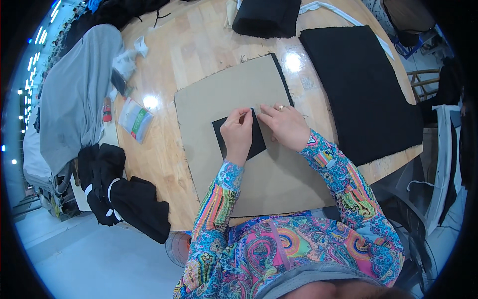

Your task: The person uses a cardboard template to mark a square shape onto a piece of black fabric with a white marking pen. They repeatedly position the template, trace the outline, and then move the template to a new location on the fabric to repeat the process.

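Observation:
A beige fabric panel (pixel 294 179) with frayed edges lies flat on the table before me, black cloth showing along its right edge. On its middle rests a small black square of fabric (pixel 258 138). My left hand (pixel 237 133) lies over that square, thumb and forefinger pinched at its upper right corner. Just right of this corner, my right hand (pixel 287 125), wearing a ring, rests on the beige panel with its fingers stretched toward the square. Whether those fingertips touch the black edge is hard to see.
Black fabric panels (pixel 363 94) lie to the right on the wooden table (pixel 164 70). A folded black bundle (pixel 266 19) sits at the far edge. Left are a plastic packet (pixel 135 119), a small red item (pixel 107 109), draped grey cloth (pixel 79 89) and tied black cloth bundles (pixel 134 199).

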Tool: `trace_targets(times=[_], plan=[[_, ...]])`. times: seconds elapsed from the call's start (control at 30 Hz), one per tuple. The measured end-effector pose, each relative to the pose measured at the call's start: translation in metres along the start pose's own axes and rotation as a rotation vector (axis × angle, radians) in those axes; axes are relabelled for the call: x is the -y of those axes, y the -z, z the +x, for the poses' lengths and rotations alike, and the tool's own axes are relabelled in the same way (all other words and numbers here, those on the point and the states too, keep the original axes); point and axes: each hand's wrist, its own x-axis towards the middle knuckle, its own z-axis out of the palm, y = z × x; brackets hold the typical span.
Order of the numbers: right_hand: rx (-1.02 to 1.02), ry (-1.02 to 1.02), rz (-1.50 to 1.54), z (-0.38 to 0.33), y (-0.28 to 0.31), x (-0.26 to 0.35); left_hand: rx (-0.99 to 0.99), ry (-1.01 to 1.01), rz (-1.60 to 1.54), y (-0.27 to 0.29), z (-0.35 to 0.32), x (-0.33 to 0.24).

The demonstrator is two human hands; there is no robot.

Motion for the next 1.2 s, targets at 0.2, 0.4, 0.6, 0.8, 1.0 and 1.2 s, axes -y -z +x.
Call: trace_targets(times=[0.2, 0.4, 0.6, 0.8, 1.0, 1.2], plan=[[0.031, -0.026, 0.038, 0.001, -0.004, -0.002, 0.016, -0.016, 0.066, -0.002, 0.003, 0.001], [0.06, -0.028, 0.047, 0.003, -0.001, 0.0, 0.063, -0.079, 0.151, 0.002, 0.003, -0.003], [-0.049, 0.013, -0.01, 0.002, -0.009, -0.003, 0.166, -0.19, 0.25, 0.014, -0.02, -0.014], [-0.027, 0.015, 0.01, 0.003, -0.006, -0.001, 0.288, -0.185, 0.228, 0.03, -0.06, -0.012], [0.0, -0.002, 0.007, 0.002, -0.008, -0.001, 0.322, -0.178, 0.213, 0.034, -0.073, -0.017], [0.002, -0.004, 0.015, 0.002, -0.011, -0.003, 0.218, -0.143, 0.126, 0.053, -0.07, -0.018]])
